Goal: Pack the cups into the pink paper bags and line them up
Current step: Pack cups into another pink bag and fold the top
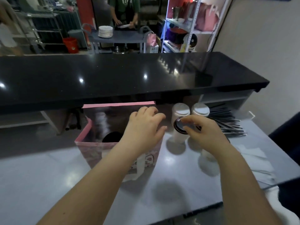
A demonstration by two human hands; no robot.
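While standing open on the grey worktop (48, 184), the pink paper bag (97, 148) is holding one packed cup (112, 137) against its near wall (only the dark lid is showing).

Left hand (144, 125): hovering at the bag's right rim, fingers spread and relaxed, grip released and holding nothing; whether it is touching the paper cannot be told.

Right hand (206, 129): reaching just right of the bag, thumb and fingers curling round the black lid of a white cup (177, 135) that is standing on the worktop, so the grip is grasping that cup at its top (motion is blurring the fingertips).

Two white-lidded cups (181, 110) are standing side by side directly behind it, under the edge of the black counter (129, 75).

Dark straws (227, 122) are lying in a heap to their right.
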